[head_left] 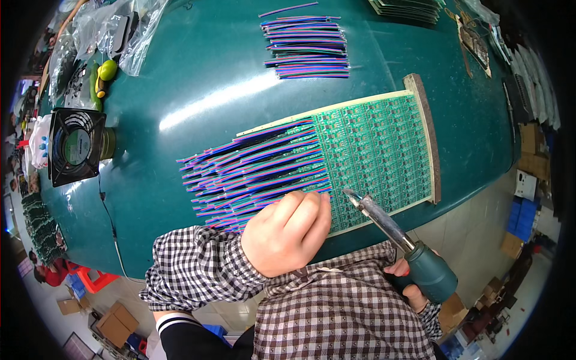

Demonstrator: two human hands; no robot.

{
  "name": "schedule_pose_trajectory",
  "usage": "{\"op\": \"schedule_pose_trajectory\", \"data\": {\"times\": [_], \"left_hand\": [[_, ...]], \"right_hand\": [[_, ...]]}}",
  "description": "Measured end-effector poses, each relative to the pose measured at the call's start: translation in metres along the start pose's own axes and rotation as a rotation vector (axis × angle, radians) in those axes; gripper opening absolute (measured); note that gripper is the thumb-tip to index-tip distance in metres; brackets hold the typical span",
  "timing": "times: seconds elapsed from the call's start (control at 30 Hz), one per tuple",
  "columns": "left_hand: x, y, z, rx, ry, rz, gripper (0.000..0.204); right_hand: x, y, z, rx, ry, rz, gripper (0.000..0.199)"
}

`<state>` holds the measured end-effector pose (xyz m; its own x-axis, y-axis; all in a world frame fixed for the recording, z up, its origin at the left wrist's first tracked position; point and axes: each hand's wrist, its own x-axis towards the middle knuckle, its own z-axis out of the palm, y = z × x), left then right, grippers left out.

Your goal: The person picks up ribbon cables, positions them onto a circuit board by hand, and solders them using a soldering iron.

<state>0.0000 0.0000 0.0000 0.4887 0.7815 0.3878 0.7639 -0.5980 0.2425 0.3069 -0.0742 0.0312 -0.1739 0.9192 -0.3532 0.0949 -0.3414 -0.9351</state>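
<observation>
My left hand (287,233) is closed in a pinch at the edge of a green circuit board panel (378,150), on the end of a multi-coloured flat wire (327,191); the fingers partly hide it. Rows of similar flat wires (258,165) stretch leftward from the panel's left side. My right hand (403,277) grips a soldering iron (431,273) by its green handle, partly hidden behind it. The iron's tip (349,193) is over the panel, just right of my left fingertips. Whether it touches the board I cannot tell.
A light frame with a brown end bar (427,144) surrounds the panel. A bundle of loose flat wires (307,48) lies farther back on the green table (204,66). At left stand a black fan (75,147) and a yellow-green fruit (107,70). More boards (411,9) are stacked at the back right.
</observation>
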Motion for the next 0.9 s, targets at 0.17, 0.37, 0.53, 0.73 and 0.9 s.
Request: {"op": "schedule_pose_trajectory", "data": {"times": [0.17,0.37,0.53,0.73,0.9], "left_hand": [[0.0014,-0.0029,0.0000,-0.055,0.000,0.010,0.037],[0.0017,-0.0054,-0.0025,-0.075,-0.026,0.014,0.037],[0.0031,-0.0069,-0.0007,-0.112,-0.017,0.008,0.038],[0.0063,-0.0041,-0.0063,-0.130,-0.047,-0.024,0.038],[0.0068,-0.0031,-0.0084,-0.148,-0.068,-0.055,0.039]], "right_hand": [[0.0005,-0.0009,0.0007,-0.082,0.018,-0.071,0.062],[0.0075,-0.0093,0.0087,-0.061,0.001,-0.029,0.064],[0.0062,-0.0027,0.0013,-0.138,-0.033,-0.057,0.066],[0.0074,-0.0035,0.0031,-0.125,-0.028,-0.047,0.067],[0.0078,-0.0078,0.0065,-0.135,-0.017,-0.035,0.065]]}}
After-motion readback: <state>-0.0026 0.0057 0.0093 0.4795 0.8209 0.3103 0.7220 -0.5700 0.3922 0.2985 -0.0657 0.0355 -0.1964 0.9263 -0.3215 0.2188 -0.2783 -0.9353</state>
